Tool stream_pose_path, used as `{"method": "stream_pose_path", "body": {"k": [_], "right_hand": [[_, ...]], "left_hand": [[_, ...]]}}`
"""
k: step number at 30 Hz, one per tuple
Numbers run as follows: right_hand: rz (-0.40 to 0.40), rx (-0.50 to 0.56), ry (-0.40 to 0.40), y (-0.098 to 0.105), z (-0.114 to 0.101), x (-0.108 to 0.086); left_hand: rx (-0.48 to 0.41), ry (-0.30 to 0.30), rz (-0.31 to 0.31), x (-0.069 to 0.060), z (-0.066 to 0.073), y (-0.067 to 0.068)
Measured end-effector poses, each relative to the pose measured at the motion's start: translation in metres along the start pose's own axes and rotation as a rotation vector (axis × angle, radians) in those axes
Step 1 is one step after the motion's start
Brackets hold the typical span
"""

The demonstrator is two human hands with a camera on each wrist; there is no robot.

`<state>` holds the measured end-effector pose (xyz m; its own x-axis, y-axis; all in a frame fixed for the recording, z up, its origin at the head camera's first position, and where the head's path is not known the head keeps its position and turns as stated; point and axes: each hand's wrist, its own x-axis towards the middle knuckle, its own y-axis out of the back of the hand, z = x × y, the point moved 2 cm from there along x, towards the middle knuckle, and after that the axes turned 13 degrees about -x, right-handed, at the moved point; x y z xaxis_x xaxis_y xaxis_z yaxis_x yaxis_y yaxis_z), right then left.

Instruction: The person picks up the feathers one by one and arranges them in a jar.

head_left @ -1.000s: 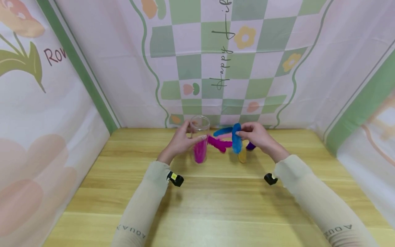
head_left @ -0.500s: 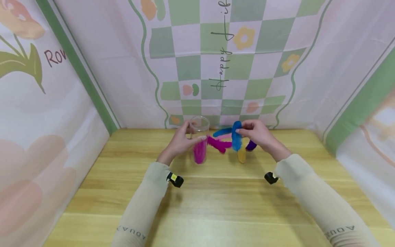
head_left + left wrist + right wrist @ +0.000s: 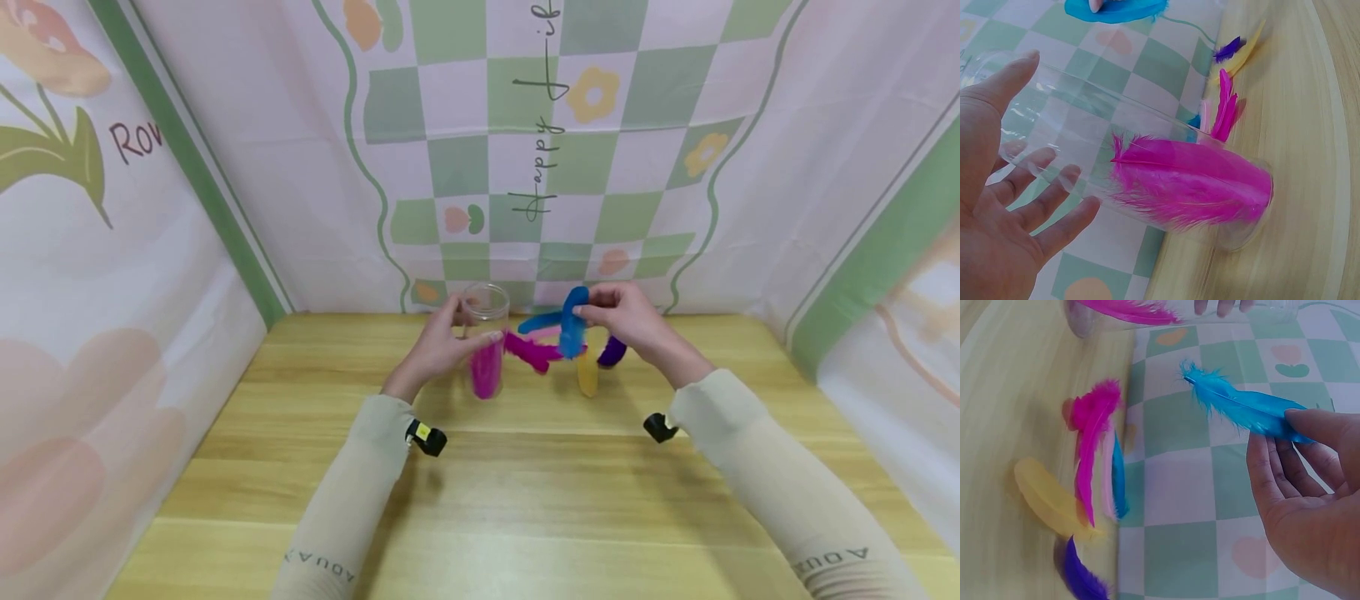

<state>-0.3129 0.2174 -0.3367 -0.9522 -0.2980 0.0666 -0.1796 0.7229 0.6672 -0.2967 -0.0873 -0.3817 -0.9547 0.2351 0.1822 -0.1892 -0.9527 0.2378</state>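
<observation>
My left hand (image 3: 442,346) grips a clear glass jar (image 3: 1085,100) around its upper part; the jar stands upright on the table. Inside the jar rests a magenta feather (image 3: 1191,181), low down against the glass. My right hand (image 3: 626,321) pinches a bright blue feather (image 3: 1241,406) by one end between thumb and fingers, holding it above the table to the right of the jar, its fluffy end hanging down. Under and around it lie loose feathers: magenta (image 3: 1094,444), pale pink (image 3: 1108,475), another blue one (image 3: 1119,481), yellow (image 3: 1050,497) and purple (image 3: 1082,572).
The wooden table (image 3: 510,500) runs back to a hanging cloth (image 3: 450,167) with green checks, flowers and lettering. More patterned cloth (image 3: 90,333) hangs at both sides. A small black camera is strapped at each wrist.
My right hand has risen slightly, lifting the blue feather and tilting its lower end a little toward the jar. More of the yellow and purple feathers shows. The left hand and jar stay put.
</observation>
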Motion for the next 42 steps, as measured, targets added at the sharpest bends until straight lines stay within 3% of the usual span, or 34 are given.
{"method": "stream_pose_path", "body": {"k": [16, 23, 33, 42], "right_hand": [[0.033, -0.015, 0.030, 0.003, -0.014, -0.001], [0.089, 0.030, 0.042, 0.004, -0.021, 0.001], [0.102, 0.090, 0.075, 0.005, -0.033, 0.001], [0.118, 0.042, 0.079, 0.009, -0.044, 0.003]], "left_hand": [[-0.004, -0.005, -0.001, 0.000, 0.001, -0.001], [0.000, -0.006, 0.003, -0.001, 0.001, -0.001], [-0.004, -0.015, 0.002, 0.000, -0.001, -0.001], [-0.004, -0.002, 0.001, 0.000, 0.000, -0.001]]}}
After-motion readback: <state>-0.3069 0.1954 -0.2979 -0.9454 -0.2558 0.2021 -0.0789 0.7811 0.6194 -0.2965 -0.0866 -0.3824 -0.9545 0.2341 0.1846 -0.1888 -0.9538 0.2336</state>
